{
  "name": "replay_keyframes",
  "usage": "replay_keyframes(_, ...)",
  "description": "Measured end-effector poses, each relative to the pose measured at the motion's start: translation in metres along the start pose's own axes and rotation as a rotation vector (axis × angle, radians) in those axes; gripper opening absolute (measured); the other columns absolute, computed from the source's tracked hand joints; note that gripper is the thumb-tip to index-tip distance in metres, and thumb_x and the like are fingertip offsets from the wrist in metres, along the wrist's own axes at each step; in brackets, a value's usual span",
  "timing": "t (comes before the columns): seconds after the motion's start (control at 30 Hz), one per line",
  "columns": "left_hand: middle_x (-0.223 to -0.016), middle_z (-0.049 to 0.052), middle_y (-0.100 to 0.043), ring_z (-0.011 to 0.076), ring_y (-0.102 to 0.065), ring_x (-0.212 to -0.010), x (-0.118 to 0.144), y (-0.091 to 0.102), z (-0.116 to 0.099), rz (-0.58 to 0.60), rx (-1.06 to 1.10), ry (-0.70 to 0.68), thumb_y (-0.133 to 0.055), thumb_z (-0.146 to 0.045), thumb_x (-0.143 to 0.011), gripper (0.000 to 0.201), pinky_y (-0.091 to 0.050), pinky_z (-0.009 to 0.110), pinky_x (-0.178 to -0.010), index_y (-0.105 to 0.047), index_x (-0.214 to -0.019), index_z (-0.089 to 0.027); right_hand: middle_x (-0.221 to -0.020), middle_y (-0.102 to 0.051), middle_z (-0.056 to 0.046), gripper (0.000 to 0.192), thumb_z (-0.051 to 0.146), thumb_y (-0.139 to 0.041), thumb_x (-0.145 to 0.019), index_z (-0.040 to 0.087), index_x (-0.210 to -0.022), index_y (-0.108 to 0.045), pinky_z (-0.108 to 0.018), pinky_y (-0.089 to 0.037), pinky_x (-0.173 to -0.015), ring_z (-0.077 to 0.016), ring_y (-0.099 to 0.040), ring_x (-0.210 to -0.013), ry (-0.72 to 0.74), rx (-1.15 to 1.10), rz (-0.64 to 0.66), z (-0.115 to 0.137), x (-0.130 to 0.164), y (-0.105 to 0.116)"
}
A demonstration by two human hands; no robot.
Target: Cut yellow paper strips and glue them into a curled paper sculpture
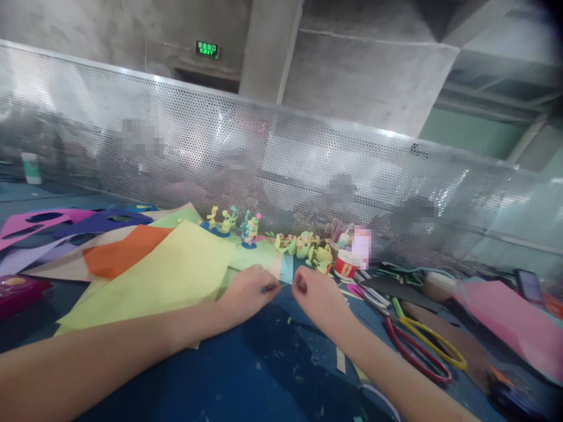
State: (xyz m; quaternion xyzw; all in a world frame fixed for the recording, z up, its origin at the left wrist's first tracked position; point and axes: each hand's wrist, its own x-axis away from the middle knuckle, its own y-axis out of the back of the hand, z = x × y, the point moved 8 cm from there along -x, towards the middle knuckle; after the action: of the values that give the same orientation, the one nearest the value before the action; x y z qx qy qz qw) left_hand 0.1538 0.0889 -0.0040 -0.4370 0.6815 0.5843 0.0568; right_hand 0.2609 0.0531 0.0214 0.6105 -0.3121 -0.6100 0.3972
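My left hand rests on the blue table, its fingers pinched on a small dark blue paper piece. Right beside it, my right hand has its fingers curled, the fingertips close to that same piece; whether it grips it is unclear. A large yellow paper sheet lies under and left of the left hand. Small paper figures stand in a row just beyond both hands.
Orange, purple and pink sheets spread at the left. Red and yellow scissors, a red-and-white glue pot, a pink sheet and craft tools lie at the right. A perforated metal screen closes the table's far side.
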Motion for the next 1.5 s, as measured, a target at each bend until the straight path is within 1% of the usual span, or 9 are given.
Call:
replay_keyframes(0.1, -0.065, 0.001, -0.058, 0.0149, -0.051, -0.07, -0.001, 0.003, -0.001, -0.035, -0.026, 0.0, -0.048, -0.024, -0.08, 0.019, -0.037, 0.024, -0.066, -0.063, -0.069, -0.019, -0.062, -0.054, -0.002, 0.009, 0.016, -0.045, -0.075, 0.018, -0.067, -0.05, -0.025, -0.03, -0.056, -0.0155, -0.049, -0.061, 0.061, 0.026, -0.074, 0.007, 0.002, 0.004)
replay_keyframes(0.2, -0.062, 0.001, -0.056, 0.0143, -0.049, -0.067, -0.003, 0.007, -0.001, -0.057, -0.019, 0.021, -0.049, -0.025, -0.079, 0.019, -0.037, 0.024, -0.064, -0.062, -0.067, -0.018, -0.059, -0.051, 0.0, 0.011, 0.02, -0.047, -0.075, 0.019, -0.065, -0.049, -0.025, -0.031, -0.056, -0.0147, -0.049, -0.059, 0.014, -0.138, -0.057, 0.003, 0.001, 0.003)
replay_keyframes(0.43, -0.068, -0.001, -0.06, 0.0128, -0.052, -0.061, -0.003, -0.001, 0.017, -0.027, 0.269, 0.211, -0.049, -0.024, -0.076, 0.012, -0.038, 0.023, -0.059, -0.059, -0.078, -0.019, -0.052, -0.052, 0.004, 0.015, 0.029, -0.06, -0.068, 0.016, -0.067, -0.053, -0.022, -0.04, -0.05, -0.0082, -0.047, -0.046, -0.44, -1.049, 0.463, -0.005, 0.011, -0.045)
replay_keyframes(0.57, -0.073, -0.001, -0.062, 0.0135, -0.057, -0.068, 0.001, -0.01, 0.022, -0.054, 0.515, 0.303, -0.048, -0.024, -0.076, 0.01, -0.042, 0.023, -0.063, -0.053, -0.083, -0.02, -0.056, -0.059, 0.0, 0.017, 0.024, -0.065, -0.064, 0.015, -0.068, -0.052, -0.023, -0.046, -0.059, -0.0082, -0.054, -0.052, -0.581, -1.279, 0.485, -0.001, 0.016, -0.053)
replay_keyframes(0.77, -0.072, 0.0, -0.063, 0.0123, -0.057, -0.061, 0.005, -0.02, 0.023, -0.052, 0.845, 0.444, -0.053, -0.024, -0.073, 0.027, -0.044, 0.024, -0.062, -0.053, -0.1, -0.019, -0.063, -0.054, 0.004, 0.022, 0.029, -0.07, -0.061, 0.016, -0.072, -0.056, -0.019, -0.041, -0.053, -0.0068, -0.049, -0.057, -0.561, -1.302, 0.303, -0.011, 0.009, -0.05)
replay_keyframes(0.93, -0.074, 0.002, -0.065, 0.0127, -0.06, -0.067, 0.007, -0.023, 0.02, -0.107, 1.083, 0.533, -0.059, -0.021, -0.069, 0.022, -0.046, 0.025, -0.069, -0.058, -0.09, -0.016, -0.066, -0.054, 0.003, 0.025, 0.035, -0.068, -0.06, 0.015, -0.073, -0.06, -0.019, -0.032, -0.046, -0.0073, -0.044, -0.055, -0.554, -1.27, 0.208, -0.013, 0.011, -0.045)
replay_keyframes(1.1, -0.077, 0.002, -0.065, 0.0132, -0.061, -0.074, 0.007, -0.027, 0.008, -0.087, 1.367, 0.589, -0.06, -0.019, -0.07, 0.015, -0.047, 0.028, -0.077, -0.059, -0.085, -0.015, -0.067, -0.055, 0.001, 0.024, 0.033, -0.065, -0.062, 0.015, -0.076, -0.06, -0.019, -0.031, -0.046, -0.0075, -0.043, -0.054, -0.556, -1.233, 0.13, -0.016, 0.009, -0.038)
replay_keyframes(1.3, -0.081, 0.003, -0.065, 0.0129, -0.061, -0.077, 0.005, -0.025, 0.009, -0.068, 1.296, 0.568, -0.067, -0.025, -0.067, 0.028, -0.046, 0.029, -0.079, -0.055, -0.091, -0.017, -0.062, -0.053, 0.002, 0.021, 0.032, -0.063, -0.063, 0.016, -0.074, -0.055, -0.018, -0.034, -0.048, -0.008, -0.046, -0.056, -0.563, -1.28, 0.116, -0.017, 0.009, -0.038)
replay_keyframes(1.5, -0.078, 0.004, -0.064, 0.0133, -0.061, -0.074, 0.004, -0.028, 0.028, -0.095, 1.198, 0.58, -0.064, -0.025, -0.069, 0.029, -0.045, 0.028, -0.075, -0.054, -0.094, -0.015, -0.07, -0.053, 0.002, 0.021, 0.025, -0.062, -0.063, 0.018, -0.082, -0.057, -0.022, -0.044, -0.059, -0.0102, -0.05, -0.065, -0.515, -1.4, 0.255, -0.013, 0.005, -0.041)
